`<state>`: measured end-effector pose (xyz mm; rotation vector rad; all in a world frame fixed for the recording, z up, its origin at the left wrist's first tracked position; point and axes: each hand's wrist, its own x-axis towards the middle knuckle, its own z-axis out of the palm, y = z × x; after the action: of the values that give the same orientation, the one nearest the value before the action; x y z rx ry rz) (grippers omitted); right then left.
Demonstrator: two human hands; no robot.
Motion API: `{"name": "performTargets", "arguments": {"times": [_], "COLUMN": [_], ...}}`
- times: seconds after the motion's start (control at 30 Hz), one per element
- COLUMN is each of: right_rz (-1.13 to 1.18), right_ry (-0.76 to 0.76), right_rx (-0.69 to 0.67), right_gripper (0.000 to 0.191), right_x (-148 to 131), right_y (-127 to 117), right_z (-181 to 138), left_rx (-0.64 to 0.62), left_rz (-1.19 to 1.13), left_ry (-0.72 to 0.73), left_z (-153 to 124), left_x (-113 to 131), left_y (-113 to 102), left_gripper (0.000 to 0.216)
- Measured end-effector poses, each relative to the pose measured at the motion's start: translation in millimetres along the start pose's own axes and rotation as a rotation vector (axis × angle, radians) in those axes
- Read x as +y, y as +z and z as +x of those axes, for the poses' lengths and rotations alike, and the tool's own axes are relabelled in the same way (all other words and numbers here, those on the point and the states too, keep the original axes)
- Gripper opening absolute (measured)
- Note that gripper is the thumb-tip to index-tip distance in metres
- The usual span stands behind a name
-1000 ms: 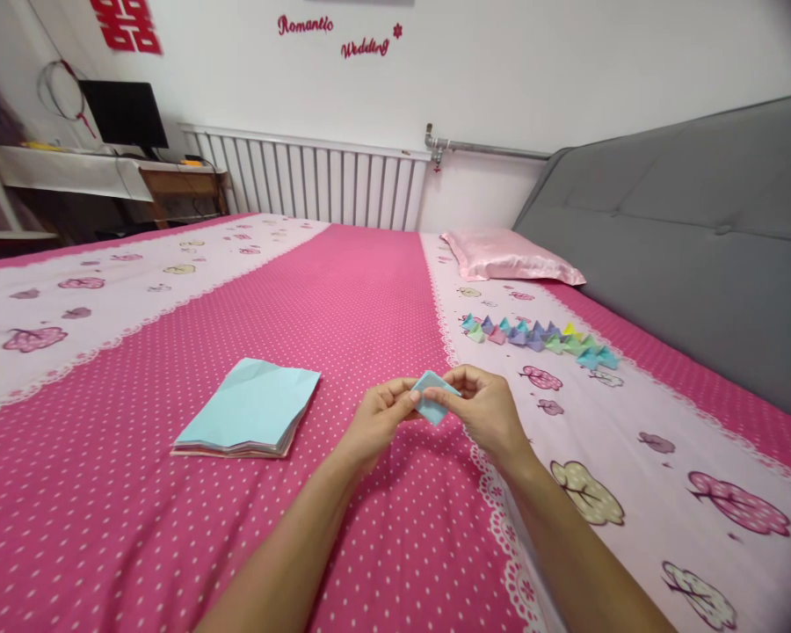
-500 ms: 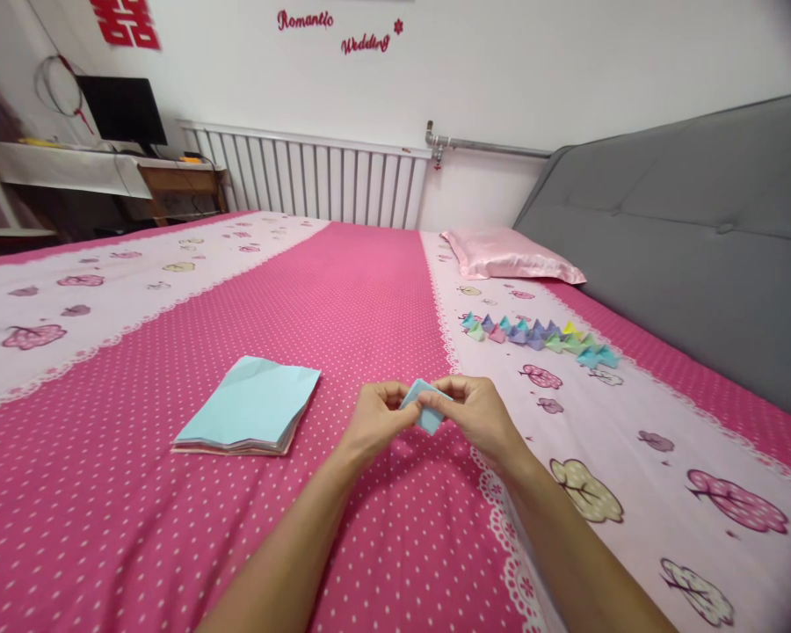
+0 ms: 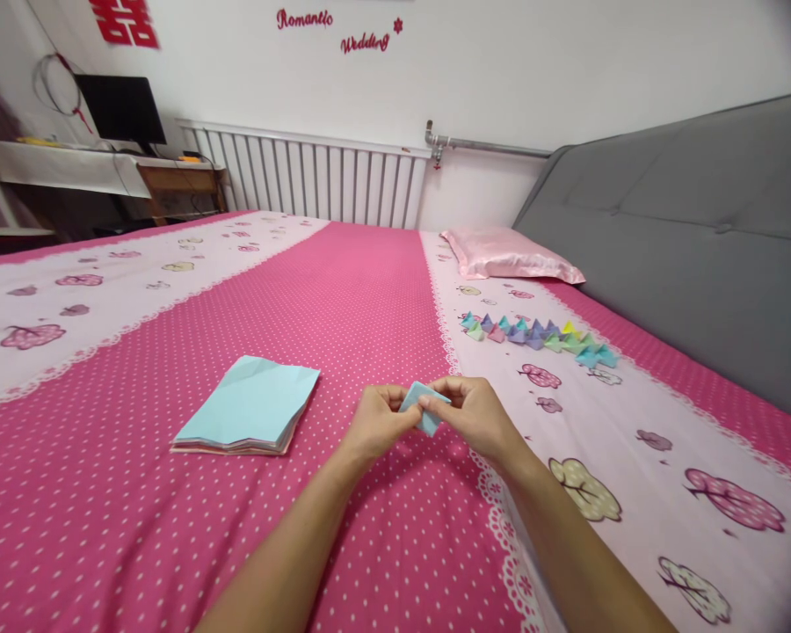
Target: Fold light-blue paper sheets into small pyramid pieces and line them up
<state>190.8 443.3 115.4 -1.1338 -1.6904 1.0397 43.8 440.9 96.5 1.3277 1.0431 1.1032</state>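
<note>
You hold a folded paper [image 3: 420, 393], small and pale blue, with straight edges and a roughly diamond outline, one corner pointing down. It is above the bed [image 3: 369, 290], beside the lace border [image 3: 501, 519], well apart from the edge along the headboard [image 3: 665, 237]. Your left hand [image 3: 382, 420] pinches its left side and your right hand [image 3: 475, 409] its right, thumbs nearly meeting on top, fingers curled; your forearms converge from the near side. Left of them lies a paper stack [image 3: 247, 404]; folded pieces [image 3: 537, 336] sit nearer the headboard edge.
</note>
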Motion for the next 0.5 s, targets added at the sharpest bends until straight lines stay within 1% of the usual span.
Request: {"name": "performTargets", "arguments": {"times": [0.1, 0.17, 0.37, 0.5], "right_rz": [-0.102, -0.122, -0.093, -0.069], "right_ry": [-0.036, -0.042, -0.038, -0.027], "right_rx": [0.004, -0.002, -0.006, -0.004], "right_gripper": [0.016, 0.016, 0.016, 0.016], "right_x": [0.0, -0.3, 0.8, 0.2], "right_y": [-1.6, -2.5, -5.7, -8.3], "right_z": [0.4, 0.7, 1.8, 1.7], "left_rx": [-0.031, -0.058, -0.124, -0.178], "left_rz": [0.008, 0.003, -0.06, -0.08], "left_ry": [-0.006, -0.007, 0.019, 0.021], "left_z": [1.0, 2.0, 4.0, 2.8], "left_x": [-1.3, -2.3, -7.8, -4.7], "left_y": [-0.7, -1.4, -3.2, -2.8], "left_gripper": [0.015, 0.014, 0.009, 0.01]}}
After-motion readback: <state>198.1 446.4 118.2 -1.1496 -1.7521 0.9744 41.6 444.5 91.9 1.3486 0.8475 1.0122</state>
